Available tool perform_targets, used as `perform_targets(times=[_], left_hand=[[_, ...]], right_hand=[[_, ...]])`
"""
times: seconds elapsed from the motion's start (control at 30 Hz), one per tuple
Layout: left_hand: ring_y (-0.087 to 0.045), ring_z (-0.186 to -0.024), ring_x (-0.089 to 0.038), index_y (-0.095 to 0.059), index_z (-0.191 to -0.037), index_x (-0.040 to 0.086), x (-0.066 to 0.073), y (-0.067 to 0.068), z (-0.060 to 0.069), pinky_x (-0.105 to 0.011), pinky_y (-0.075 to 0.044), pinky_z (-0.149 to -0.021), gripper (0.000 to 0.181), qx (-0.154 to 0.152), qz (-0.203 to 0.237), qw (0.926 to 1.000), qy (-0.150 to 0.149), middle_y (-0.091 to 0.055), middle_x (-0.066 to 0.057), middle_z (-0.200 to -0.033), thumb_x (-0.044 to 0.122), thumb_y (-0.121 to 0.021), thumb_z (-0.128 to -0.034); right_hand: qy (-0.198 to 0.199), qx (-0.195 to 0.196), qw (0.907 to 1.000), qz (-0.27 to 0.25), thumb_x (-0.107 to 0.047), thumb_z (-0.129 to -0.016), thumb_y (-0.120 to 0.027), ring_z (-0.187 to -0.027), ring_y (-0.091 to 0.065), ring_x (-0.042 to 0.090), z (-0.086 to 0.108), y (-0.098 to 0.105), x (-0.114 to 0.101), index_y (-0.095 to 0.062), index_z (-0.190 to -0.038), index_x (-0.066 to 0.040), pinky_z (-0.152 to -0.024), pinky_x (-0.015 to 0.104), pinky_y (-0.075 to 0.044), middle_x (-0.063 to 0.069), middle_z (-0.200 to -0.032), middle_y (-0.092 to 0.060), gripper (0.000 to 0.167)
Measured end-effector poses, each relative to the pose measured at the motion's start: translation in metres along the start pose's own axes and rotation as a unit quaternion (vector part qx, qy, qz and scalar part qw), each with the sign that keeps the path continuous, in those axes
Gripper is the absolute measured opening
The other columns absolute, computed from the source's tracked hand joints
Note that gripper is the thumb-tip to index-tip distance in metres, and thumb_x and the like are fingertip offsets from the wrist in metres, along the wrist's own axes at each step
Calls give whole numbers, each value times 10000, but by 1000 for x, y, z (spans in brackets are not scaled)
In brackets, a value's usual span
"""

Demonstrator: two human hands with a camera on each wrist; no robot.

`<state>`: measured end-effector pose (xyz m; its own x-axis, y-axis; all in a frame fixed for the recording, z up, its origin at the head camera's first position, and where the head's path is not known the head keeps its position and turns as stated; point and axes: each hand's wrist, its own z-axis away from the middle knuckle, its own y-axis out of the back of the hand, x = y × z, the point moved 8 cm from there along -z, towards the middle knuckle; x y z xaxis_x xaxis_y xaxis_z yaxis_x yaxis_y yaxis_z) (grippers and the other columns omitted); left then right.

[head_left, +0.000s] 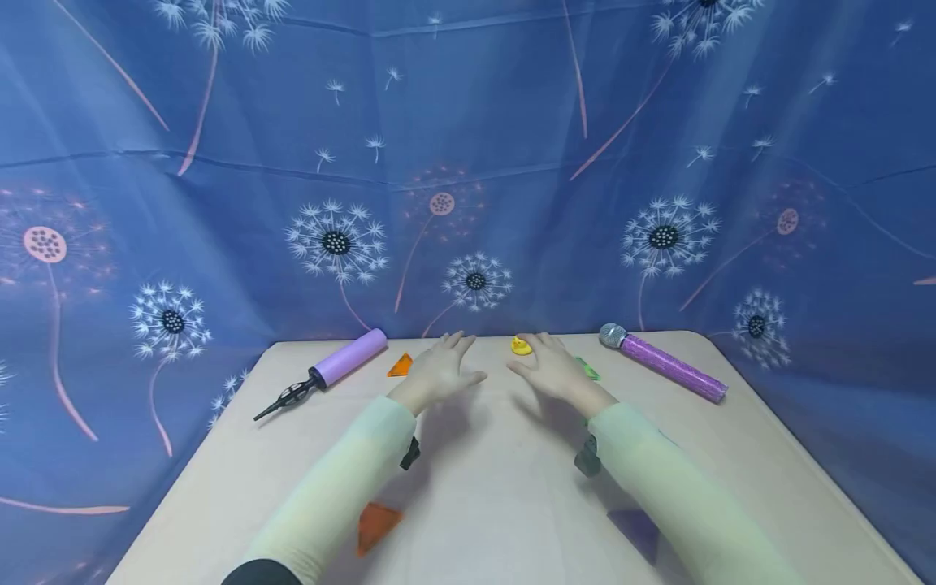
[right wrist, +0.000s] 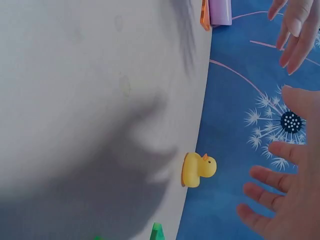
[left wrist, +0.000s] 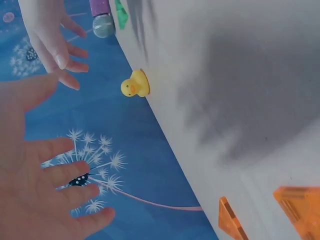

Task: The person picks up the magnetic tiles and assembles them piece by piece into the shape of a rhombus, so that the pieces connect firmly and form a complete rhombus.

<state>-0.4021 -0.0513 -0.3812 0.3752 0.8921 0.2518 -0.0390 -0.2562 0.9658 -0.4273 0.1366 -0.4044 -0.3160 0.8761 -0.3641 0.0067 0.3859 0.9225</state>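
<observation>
Both hands hover above the table with fingers spread and nothing held. The left hand [head_left: 441,370] is left of the middle, near an orange triangular piece [head_left: 400,366]. My right hand [head_left: 552,370] is closest to a small yellow rubber duck [head_left: 521,346] at the table's far edge, and partly covers it in the head view. In the right wrist view the rubber duck [right wrist: 196,170] stands apart from the right hand [right wrist: 280,195]. The left wrist view shows the duck [left wrist: 135,84] beyond the spread left hand [left wrist: 55,170]. A green piece [head_left: 587,369] lies partly hidden behind the right hand.
A purple hand pump [head_left: 351,358] with a black nozzle lies at the back left. At the back right is a glittery purple microphone [head_left: 669,365]. Nearer me are another orange triangle [head_left: 378,526] and a purple triangle [head_left: 636,532], partly under the sleeves. A blue dandelion-print curtain [head_left: 512,162] hangs behind the table.
</observation>
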Motion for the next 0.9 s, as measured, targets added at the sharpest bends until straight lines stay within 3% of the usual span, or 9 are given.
perform_targets(times=[0.13,0.3,0.43,0.57,0.63,0.9], left_hand=[[-384,-1445,-341,-400,-1563,92,3,6,9,-526,-381,-1121,706,283,27,9988,-408,-400,-147,-1584,445,-623,-995],[-502,-1352,-327,-542,-1451,53,0,16,22,-485,-434,-1082,558,642,122,9955,-680,-559,-150,-1444,345,-658,-991],[-615,-1203,-292,-635,-1345,84,-4,24,32,-462,-529,-947,432,799,156,9943,-691,-647,-107,-1309,316,-671,-983],[-688,-948,-237,-686,-1252,132,-9,29,43,-431,-565,-758,322,908,140,9933,-702,-697,-51,-1154,289,-679,-972],[-686,-880,-220,-699,-1219,140,-11,29,49,-425,-558,-725,285,956,122,9924,-772,-706,-35,-1099,266,-687,-964],[-676,-1010,-238,-722,-1151,148,-28,20,78,-452,-552,-847,223,955,276,9898,-1023,-710,-20,-1079,194,-739,-934]], right_hand=[[230,160,9991,-327,-508,-990,-600,-1420,-352,463,6,4,-2,-460,-1494,-25,-1108,644,-327,265,-1513,-429,713],[809,449,9929,-753,-292,-945,-742,-1118,-611,358,10,9,-16,-611,-1299,-7,-934,497,-516,180,-1251,-625,473],[1225,567,9849,-1082,-151,-922,-764,-982,-657,299,14,12,-28,-663,-1181,-4,-852,434,-555,156,-1117,-675,315],[1463,414,9804,-1250,-75,-924,-747,-958,-661,254,21,10,-40,-685,-1131,-8,-844,425,-567,121,-1056,-693,227],[1604,322,9780,-1296,-49,-924,-737,-957,-660,253,25,7,-46,-692,-1113,-12,-845,438,-568,126,-1048,-699,198],[2293,34,9661,-1185,-47,-920,-738,-986,-640,230,45,-13,-72,-713,-1094,-65,-876,421,-552,54,-1059,-701,176]])
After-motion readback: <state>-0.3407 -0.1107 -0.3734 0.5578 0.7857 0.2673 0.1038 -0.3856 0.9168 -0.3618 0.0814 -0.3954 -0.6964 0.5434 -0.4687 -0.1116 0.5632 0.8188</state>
